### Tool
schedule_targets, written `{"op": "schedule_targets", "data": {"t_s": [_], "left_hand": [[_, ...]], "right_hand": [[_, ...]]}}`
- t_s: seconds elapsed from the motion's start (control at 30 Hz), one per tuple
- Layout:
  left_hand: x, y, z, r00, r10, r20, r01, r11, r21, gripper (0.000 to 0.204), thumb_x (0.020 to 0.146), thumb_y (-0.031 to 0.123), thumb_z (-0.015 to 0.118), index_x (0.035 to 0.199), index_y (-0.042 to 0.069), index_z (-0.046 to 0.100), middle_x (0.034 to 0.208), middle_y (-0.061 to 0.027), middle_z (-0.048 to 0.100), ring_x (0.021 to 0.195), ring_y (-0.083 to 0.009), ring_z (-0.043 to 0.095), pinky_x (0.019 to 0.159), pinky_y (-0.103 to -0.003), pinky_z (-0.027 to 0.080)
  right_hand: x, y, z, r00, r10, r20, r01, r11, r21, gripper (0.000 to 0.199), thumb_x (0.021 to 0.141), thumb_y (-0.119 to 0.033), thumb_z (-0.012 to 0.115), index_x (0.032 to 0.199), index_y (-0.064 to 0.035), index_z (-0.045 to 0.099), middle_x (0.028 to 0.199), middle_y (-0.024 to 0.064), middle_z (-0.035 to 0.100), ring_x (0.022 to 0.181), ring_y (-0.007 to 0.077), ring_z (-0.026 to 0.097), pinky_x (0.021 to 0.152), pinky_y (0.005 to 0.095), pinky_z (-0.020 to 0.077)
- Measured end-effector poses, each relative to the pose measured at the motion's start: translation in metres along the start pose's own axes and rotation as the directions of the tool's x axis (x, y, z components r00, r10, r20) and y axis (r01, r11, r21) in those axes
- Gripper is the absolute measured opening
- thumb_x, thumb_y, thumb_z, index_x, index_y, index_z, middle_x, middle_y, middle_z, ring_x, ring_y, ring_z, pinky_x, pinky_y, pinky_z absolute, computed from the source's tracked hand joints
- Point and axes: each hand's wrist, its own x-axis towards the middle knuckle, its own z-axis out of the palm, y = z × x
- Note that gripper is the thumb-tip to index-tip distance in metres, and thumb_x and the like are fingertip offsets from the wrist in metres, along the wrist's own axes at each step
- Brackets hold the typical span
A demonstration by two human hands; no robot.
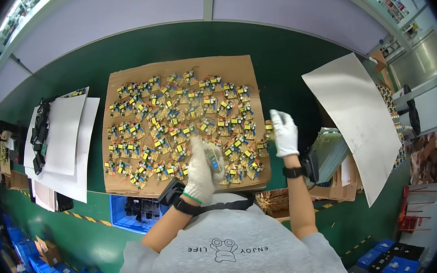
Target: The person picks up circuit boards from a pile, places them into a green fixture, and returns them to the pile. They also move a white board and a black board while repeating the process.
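Small circuit boards (173,114) with yellow, blue and black parts and thin wires cover a flat cardboard sheet (118,79) in front of me. My left hand (199,174), in a white knitted glove, is over the sheet's near edge. Its fingers are closed on a clear plastic piece (214,161) with something blue showing in it; blur hides its exact kind. Off the sheet's right edge is my right hand (285,134), also in a white glove. A small circuit board with a yellow part (269,127) shows at its fingers, apparently pinched there.
White sheets (60,136) with a black cable bundle (41,133) lie at the left. To the right are a stack of clear plastic bags (328,151) and a large pale sheet (356,118). A blue bin (123,216) of black parts sits below the table's front edge.
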Motion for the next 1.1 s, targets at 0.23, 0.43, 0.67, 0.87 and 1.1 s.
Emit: {"op": "schedule_targets", "data": {"t_s": [0.23,0.43,0.67,0.87,1.1], "left_hand": [[0.005,-0.003,-0.026,0.998,0.021,-0.064,-0.022,1.0,-0.021,0.051,0.09,0.062,0.042,0.073,0.016,0.053,0.056,-0.0025,0.051,0.042,-0.0125,0.046,0.033,-0.023,0.029],[0.008,-0.007,-0.037,0.992,0.061,-0.11,-0.056,0.997,0.05,0.048,0.091,0.059,0.042,0.074,0.015,0.054,0.057,-0.0022,0.053,0.043,-0.0126,0.048,0.034,-0.023,0.033],[0.008,-0.011,-0.038,0.994,-0.004,-0.106,0.006,1.0,0.019,0.048,0.092,0.057,0.042,0.076,0.014,0.054,0.057,-0.0028,0.053,0.042,-0.0127,0.049,0.034,-0.023,0.034],[0.009,-0.009,-0.033,1.0,-0.007,0.029,0.004,0.994,0.105,0.056,0.093,0.059,0.036,0.095,0.009,0.061,0.067,-0.0023,0.057,0.05,-0.0119,0.054,0.039,-0.025,0.044],[0.014,-0.014,-0.019,0.97,-0.005,0.243,-0.07,0.951,0.301,0.065,0.096,0.057,0.031,0.125,0.004,0.052,0.115,-0.0065,0.058,0.1,-0.0141,0.055,0.079,-0.03,0.051]], "right_hand": [[0.014,0.032,0.017,0.917,-0.374,0.141,0.395,0.798,-0.455,0.029,0.09,-0.03,0.058,0.094,-0.003,0.065,0.084,0.015,0.064,0.078,0.0321,0.059,0.072,0.0372,0.0469],[0.01,0.025,0.011,0.964,-0.185,0.19,0.253,0.853,-0.455,0.032,0.089,-0.03,0.06,0.105,-0.0021,0.065,0.09,0.0161,0.065,0.081,0.0279,0.061,0.074,0.0353,0.048],[0.011,0.034,0.002,0.962,-0.094,0.255,0.177,0.929,-0.325,0.032,0.086,-0.027,0.063,0.098,0.002,0.066,0.091,0.0185,0.067,0.085,0.0271,0.065,0.076,0.0341,0.0498],[0.011,0.026,-0.004,0.961,-0.006,0.275,0.113,0.921,-0.373,0.034,0.089,-0.03,0.061,0.1,0.0016,0.066,0.095,0.0175,0.068,0.089,0.0245,0.065,0.078,0.0308,0.049],[-0.042,-0.039,-0.001,0.944,-0.098,0.315,0.138,0.985,-0.106,0.034,0.092,-0.031,0.059,0.11,-0.0031,0.062,0.08,0.0046,0.064,0.062,0.0053,0.052,0.051,0.0238,0.0428]]}}
